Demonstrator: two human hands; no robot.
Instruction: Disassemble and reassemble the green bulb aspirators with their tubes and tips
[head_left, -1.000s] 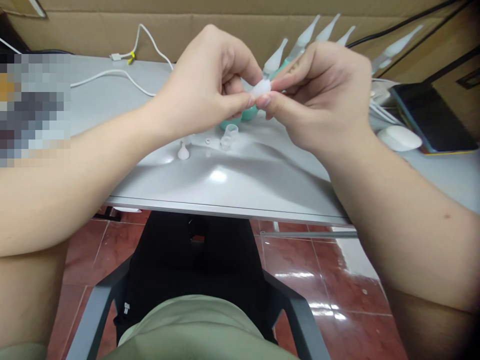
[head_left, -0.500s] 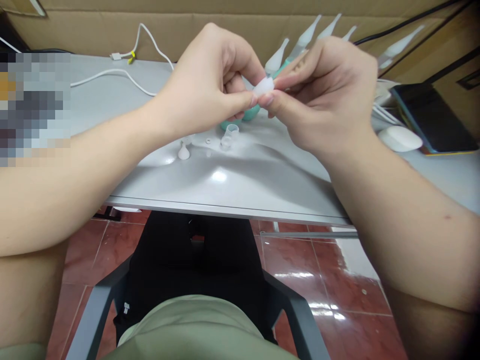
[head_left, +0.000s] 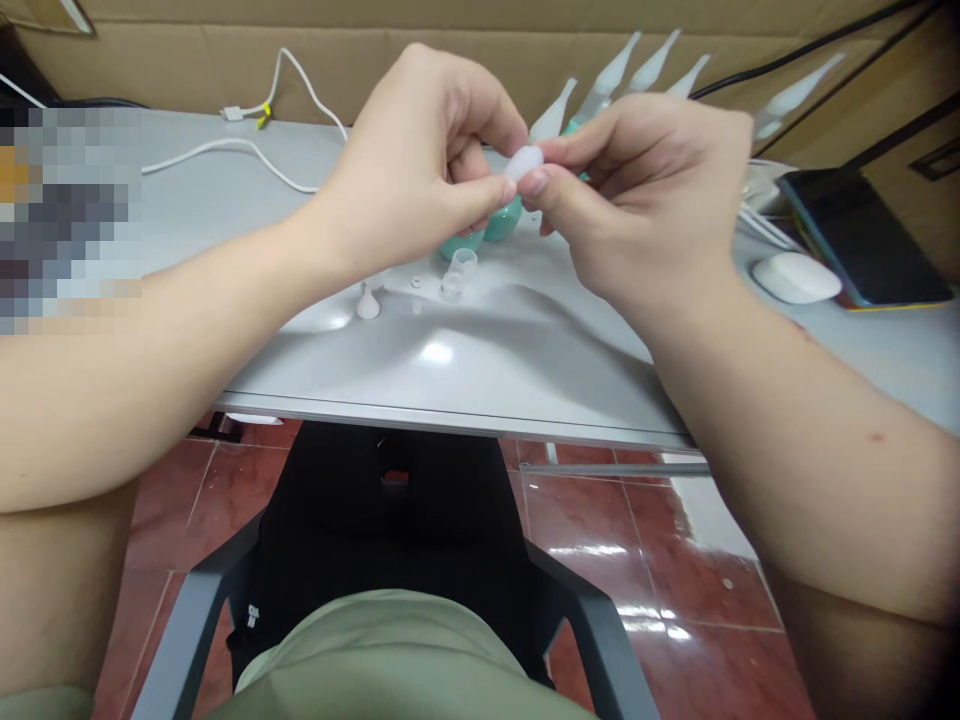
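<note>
Above the table, my left hand [head_left: 442, 150] pinches a small white rounded plastic piece [head_left: 524, 160] between thumb and forefinger. The right end of that piece is in the fingertips of my right hand [head_left: 652, 190], also closed in a pinch. Part of the piece is hidden by the fingers. Just beneath and behind the hands are teal, round-bottomed containers [head_left: 504, 222], mostly covered. Several white tapered nozzles [head_left: 553, 115] point up behind my right hand. On the table below lie a small white funnel-shaped piece [head_left: 367, 304] and clear plastic rings [head_left: 464, 262].
A white cable [head_left: 225, 143] runs across the grey table [head_left: 480, 385] at the left. At the right lie a white computer mouse [head_left: 796, 277] and a dark flat device [head_left: 862, 240]. Brown board [head_left: 187, 60] stands behind the table. Chair arms [head_left: 581, 600] flank my lap.
My right hand has dipped slightly, showing more of the nozzles behind it. The white piece has turned a little between the fingertips; both hands still pinch it.
</note>
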